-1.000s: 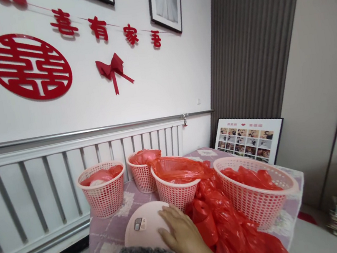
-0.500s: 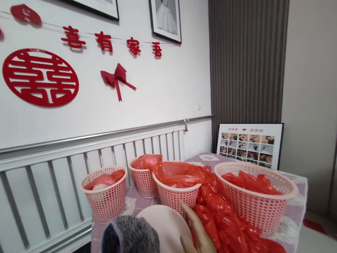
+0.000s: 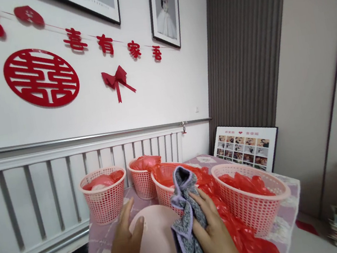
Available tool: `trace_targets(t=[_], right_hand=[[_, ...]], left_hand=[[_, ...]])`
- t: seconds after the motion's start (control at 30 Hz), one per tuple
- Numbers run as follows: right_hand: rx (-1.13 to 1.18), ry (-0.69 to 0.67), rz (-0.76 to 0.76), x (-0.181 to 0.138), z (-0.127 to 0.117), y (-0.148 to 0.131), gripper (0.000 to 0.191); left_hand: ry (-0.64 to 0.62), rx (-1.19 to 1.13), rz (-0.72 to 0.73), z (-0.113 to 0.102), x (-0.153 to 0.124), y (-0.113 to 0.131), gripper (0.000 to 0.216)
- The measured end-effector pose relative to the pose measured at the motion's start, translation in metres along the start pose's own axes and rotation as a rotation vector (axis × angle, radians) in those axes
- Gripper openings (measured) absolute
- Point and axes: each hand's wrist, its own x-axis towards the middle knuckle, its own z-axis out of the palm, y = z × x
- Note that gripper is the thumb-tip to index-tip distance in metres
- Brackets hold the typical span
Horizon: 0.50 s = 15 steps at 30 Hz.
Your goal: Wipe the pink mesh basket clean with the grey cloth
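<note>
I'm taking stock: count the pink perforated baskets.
4, all on the table: left basket, back basket beside it, middle basket partly behind the cloth, right basket.

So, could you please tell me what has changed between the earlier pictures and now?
The cloth has moved rightward, from the left hand to the right hand, which now holds it. The left hand has let go and is open at the left of the pink item. The baskets stayed put.
</note>
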Motion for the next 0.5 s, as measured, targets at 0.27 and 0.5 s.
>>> trace_targets(t=[0.27, 0.5], right_hand=[[-0.28, -0.605, 0.014, 0.023, 0.027, -0.003, 0.067], [-0.373, -0.704, -0.162, 0.07, 0.066, -0.01, 0.068]], left_hand=[[-0.289, 0.506, 0.023, 0.033, 0.031, -0.037, 0.065], [-0.293, 0.531, 0.066, 0.034, 0.03, -0.037, 0.058]])
